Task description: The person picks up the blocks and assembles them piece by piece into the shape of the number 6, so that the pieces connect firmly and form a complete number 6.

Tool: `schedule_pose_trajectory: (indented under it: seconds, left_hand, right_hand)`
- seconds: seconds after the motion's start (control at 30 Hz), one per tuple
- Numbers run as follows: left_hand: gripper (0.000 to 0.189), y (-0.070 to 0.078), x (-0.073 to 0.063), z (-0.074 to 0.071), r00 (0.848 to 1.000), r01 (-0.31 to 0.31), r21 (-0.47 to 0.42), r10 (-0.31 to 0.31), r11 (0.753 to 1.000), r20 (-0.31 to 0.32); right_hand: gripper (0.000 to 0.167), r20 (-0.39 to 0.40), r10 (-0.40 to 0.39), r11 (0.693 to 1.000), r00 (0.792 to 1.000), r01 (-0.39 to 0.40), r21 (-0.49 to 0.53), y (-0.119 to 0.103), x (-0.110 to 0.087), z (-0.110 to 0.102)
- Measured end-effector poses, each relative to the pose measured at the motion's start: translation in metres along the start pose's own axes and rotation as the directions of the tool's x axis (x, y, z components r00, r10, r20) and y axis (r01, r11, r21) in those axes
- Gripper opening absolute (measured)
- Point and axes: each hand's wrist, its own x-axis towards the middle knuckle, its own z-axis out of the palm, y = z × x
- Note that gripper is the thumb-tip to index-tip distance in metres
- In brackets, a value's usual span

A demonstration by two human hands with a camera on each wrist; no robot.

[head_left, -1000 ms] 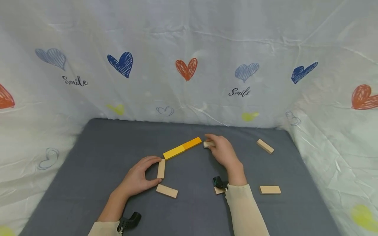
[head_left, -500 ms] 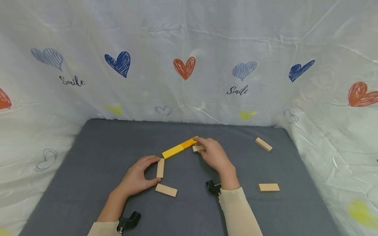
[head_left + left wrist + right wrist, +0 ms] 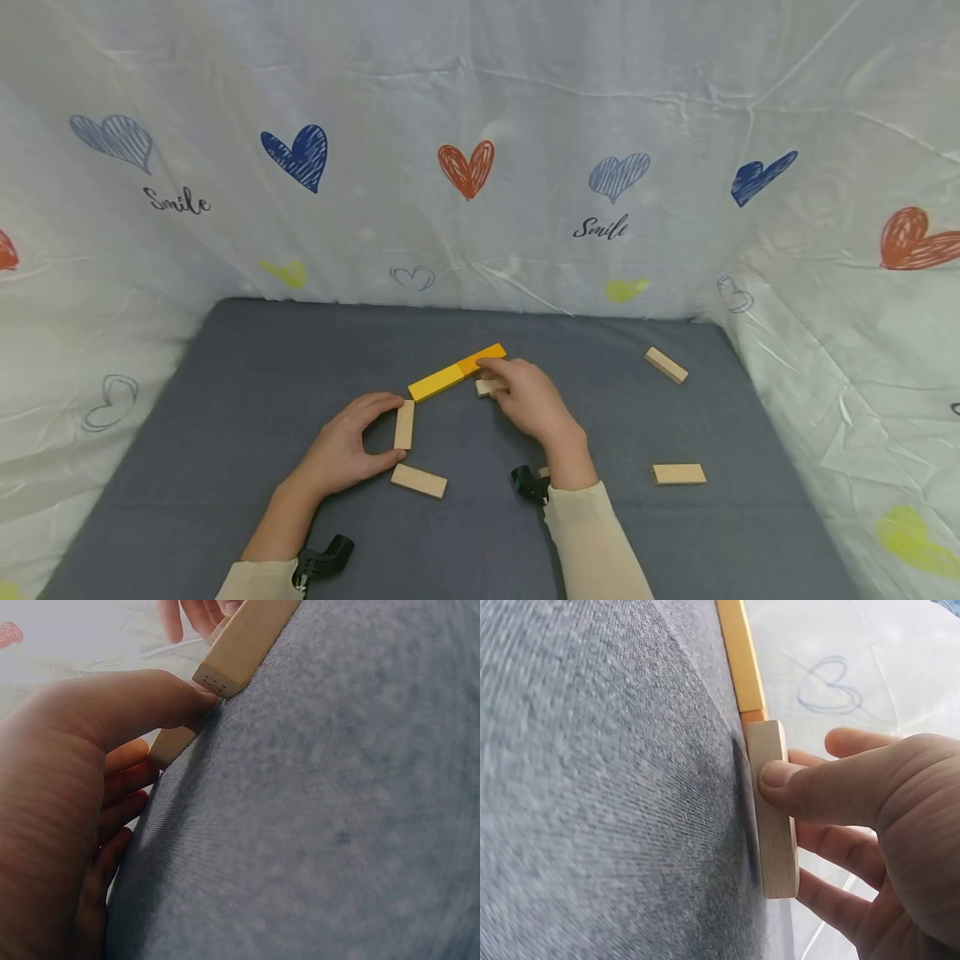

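Head view: yellow block [image 3: 437, 383] laid slantwise on grey cloth [image 3: 480, 542], orange block [image 3: 482, 360] set end to end at its right. Hands kept well apart from each other. Left-hand block [image 3: 404, 425] placed off the yellow block's left end, on the person's side; whether the two touch cannot be told. It is pinched lengthwise by the left hand [image 3: 348, 446], thumb at one end, finger at the other. Right-hand block [image 3: 486, 387] is gripped by the right hand [image 3: 536, 404], right of the yellow block, just beside the orange one. Lower block [image 3: 418, 481] laid nearer the person than the yellow block. Mostly hidden block [image 3: 544, 472] covered by the right wrist, right of the yellow block. Far block [image 3: 666, 365] and side block [image 3: 678, 474] laid well right of the yellow block. White sheet [image 3: 525, 83], printed with hearts, seen behind it.

Left wrist view: left-hand block partly covered by the thumb; lower block's marked end shown just past it. Right-hand fingers cut off at top.

Right wrist view: right-hand block pinched between thumb and fingers. Orange sliver shown past its end, yellow block beyond.
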Motion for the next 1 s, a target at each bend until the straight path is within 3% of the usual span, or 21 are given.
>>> schedule_pose_trajectory:
  seconds: [0.27, 0.63, 1.0]
  left_hand:
    - [0.076, 0.001, 0.000, -0.002, 1.000, 0.005, 0.003, -0.005, 1.000, 0.000]
    - [0.076, 0.002, 0.000, -0.002, 1.000, 0.017, 0.016, -0.017, 1.000, 0.004]
    - [0.076, 0.000, -0.001, 0.000, 1.000, -0.008, 0.028, 0.009, 1.000, -0.014]
  right_hand:
    - [0.053, 0.036, -0.064, 0.998, 0.997, 0.065, -0.018, -0.011, 0.003, 0.004]
    - [0.054, 0.076, -0.099, 0.995, 0.992, 0.100, -0.005, -0.029, 0.004, 0.014]
    - [0.051, 0.096, -0.132, 0.990, 0.987, 0.135, -0.030, -0.044, 0.008, 0.026]
